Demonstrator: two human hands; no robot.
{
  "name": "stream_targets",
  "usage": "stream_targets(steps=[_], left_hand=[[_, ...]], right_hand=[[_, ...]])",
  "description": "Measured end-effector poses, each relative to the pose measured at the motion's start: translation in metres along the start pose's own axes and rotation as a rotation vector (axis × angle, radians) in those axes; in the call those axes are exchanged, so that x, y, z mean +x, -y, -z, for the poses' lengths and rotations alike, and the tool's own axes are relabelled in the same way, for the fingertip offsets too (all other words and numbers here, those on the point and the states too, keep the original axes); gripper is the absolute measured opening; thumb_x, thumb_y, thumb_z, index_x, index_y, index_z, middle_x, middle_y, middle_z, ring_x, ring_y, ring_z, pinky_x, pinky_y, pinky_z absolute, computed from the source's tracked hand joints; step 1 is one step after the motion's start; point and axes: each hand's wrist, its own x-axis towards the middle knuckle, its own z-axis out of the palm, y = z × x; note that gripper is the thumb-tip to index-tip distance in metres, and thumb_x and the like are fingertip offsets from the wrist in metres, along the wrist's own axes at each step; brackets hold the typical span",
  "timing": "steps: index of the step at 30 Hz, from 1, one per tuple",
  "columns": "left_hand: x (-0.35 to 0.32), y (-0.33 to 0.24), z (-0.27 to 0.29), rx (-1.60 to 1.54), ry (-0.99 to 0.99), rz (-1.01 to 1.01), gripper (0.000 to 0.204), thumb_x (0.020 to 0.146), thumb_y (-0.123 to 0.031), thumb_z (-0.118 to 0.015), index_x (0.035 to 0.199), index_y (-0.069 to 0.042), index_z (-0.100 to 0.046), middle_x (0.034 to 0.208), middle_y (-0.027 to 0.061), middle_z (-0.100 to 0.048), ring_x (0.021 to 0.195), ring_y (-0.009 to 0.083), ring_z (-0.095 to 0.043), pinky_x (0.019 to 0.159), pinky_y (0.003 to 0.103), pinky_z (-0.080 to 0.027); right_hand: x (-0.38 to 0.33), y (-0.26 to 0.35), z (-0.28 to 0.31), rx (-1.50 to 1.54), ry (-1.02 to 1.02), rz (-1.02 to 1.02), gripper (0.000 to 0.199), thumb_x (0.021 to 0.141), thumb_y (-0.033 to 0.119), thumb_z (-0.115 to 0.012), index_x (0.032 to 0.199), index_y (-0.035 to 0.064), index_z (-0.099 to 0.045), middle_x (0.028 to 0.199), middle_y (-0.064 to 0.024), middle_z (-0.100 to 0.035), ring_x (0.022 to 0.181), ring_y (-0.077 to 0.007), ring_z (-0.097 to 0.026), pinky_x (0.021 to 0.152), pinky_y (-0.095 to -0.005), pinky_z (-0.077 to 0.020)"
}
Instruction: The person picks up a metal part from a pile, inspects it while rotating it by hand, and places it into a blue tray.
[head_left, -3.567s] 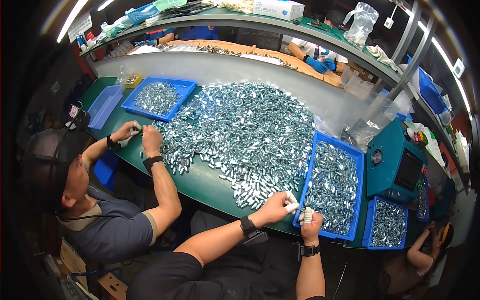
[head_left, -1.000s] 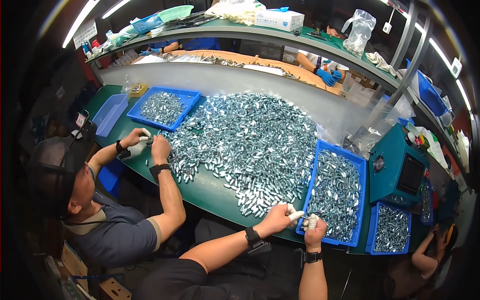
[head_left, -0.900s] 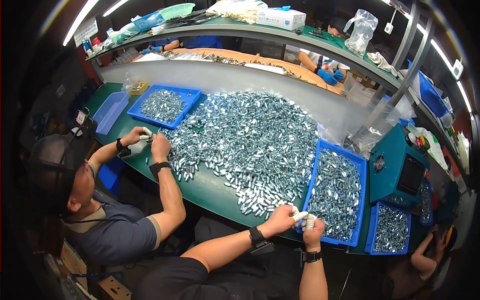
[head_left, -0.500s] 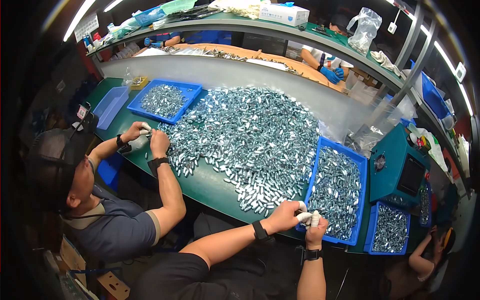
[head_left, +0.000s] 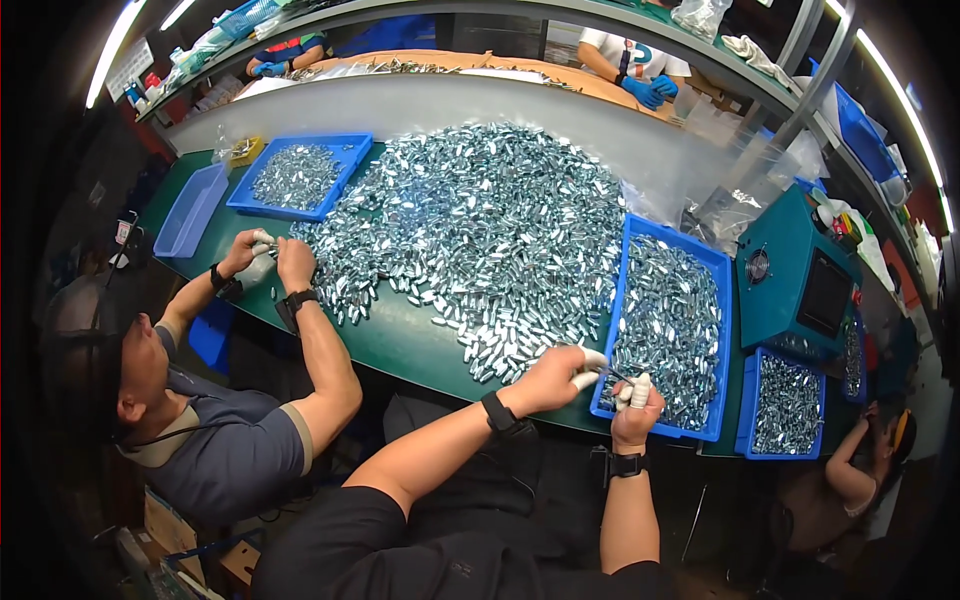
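Observation:
Over the near left edge of a blue tray (head_left: 712, 425) full of small shiny metal pieces (head_left: 668, 325), my two hands are close together. My left hand (head_left: 552, 380) pinches with white-wrapped fingertips; what it grips is too small to make out. Closed, with white coverings on thumb and fingers, my right hand (head_left: 636, 418) holds a thin, dark metal piece (head_left: 618, 377) that points toward my left fingertips. Left of the tray, a large heap of the same shiny pieces (head_left: 480, 220) spreads over the green table (head_left: 415, 345).
A co-worker (head_left: 210, 420) sits at my left, handling something small. Beyond them stand a blue tray of pieces (head_left: 330, 205) and a blue-violet bin (head_left: 190, 215). To the right are a teal machine (head_left: 800, 270) and a smaller blue tray (head_left: 750, 405). A shelf (head_left: 600, 15) spans above.
My view has shifted, so the table sits higher in the picture. My hands have drawn slightly apart, and a thin dark metal piece now shows between them.

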Motion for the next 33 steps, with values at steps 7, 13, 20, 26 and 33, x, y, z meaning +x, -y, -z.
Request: stream_targets(steps=[7, 13, 20, 26, 33], left_hand=[[0.024, 0.058, 0.033, 0.496, -0.399, -0.213, 0.029, 0.081, -0.002, -0.062, 0.11, -0.005, -0.063, 0.103, 0.0132, -0.062, 0.096, 0.0309, -0.058, 0.082, 0.037, -0.048], [0.036, 0.069, 0.07, 0.83, -0.323, -0.211, 0.015, 0.077, 0.001, -0.055, 0.09, -0.002, -0.063, 0.093, 0.0156, -0.057, 0.092, 0.0361, -0.054, 0.079, 0.043, -0.046], [0.038, 0.088, 0.076, 0.693, -0.39, -0.185, 0.011, 0.079, 0.0, -0.056, 0.088, 0.0, -0.063, 0.09, 0.0173, -0.055, 0.09, 0.0369, -0.055, 0.077, 0.045, -0.046], [0.038, 0.088, 0.083, 0.696, -0.416, -0.141, 0.004, 0.079, -0.002, -0.056, 0.08, 0.0, -0.059, 0.088, 0.0189, -0.054, 0.086, 0.0378, -0.055, 0.074, 0.047, -0.046], [0.029, 0.088, 0.08, 0.83, -0.471, -0.146, 0.005, 0.073, 0.0, -0.055, 0.076, -0.003, -0.056, 0.08, 0.0174, -0.052, 0.081, 0.0369, -0.054, 0.067, 0.047, -0.044]], right_hand=[[-0.002, -0.001, -0.003, 0.067, 0.01, 0.033, 0.042, 0.101, 0.03, -0.048, 0.067, 0.0062, -0.053, 0.062, -0.0017, -0.056, 0.05, -0.0044, -0.04, 0.049, -0.0202, -0.0309], [-0.002, 0.001, -0.001, 0.017, 0.031, 0.016, 0.042, 0.101, 0.03, -0.048, 0.068, 0.006, -0.053, 0.062, -0.0018, -0.056, 0.05, -0.0042, -0.039, 0.048, -0.0197, -0.0301], [-0.003, -0.002, 0.001, -0.003, 0.033, -0.013, 0.041, 0.101, 0.03, -0.048, 0.069, 0.0058, -0.053, 0.062, -0.0021, -0.056, 0.049, -0.004, -0.039, 0.047, -0.0198, -0.0293], [-0.001, -0.004, 0.0, -0.007, 0.033, -0.012, 0.039, 0.101, 0.027, -0.047, 0.069, 0.0044, -0.053, 0.061, -0.0011, -0.056, 0.049, -0.004, -0.041, 0.046, -0.0195, -0.03], [-0.001, -0.004, -0.002, -0.05, 0.051, 0.017, 0.039, 0.101, 0.031, -0.049, 0.072, 0.005, -0.054, 0.06, -0.0013, -0.053, 0.05, -0.0064, -0.042, 0.047, -0.0201, -0.0296]])
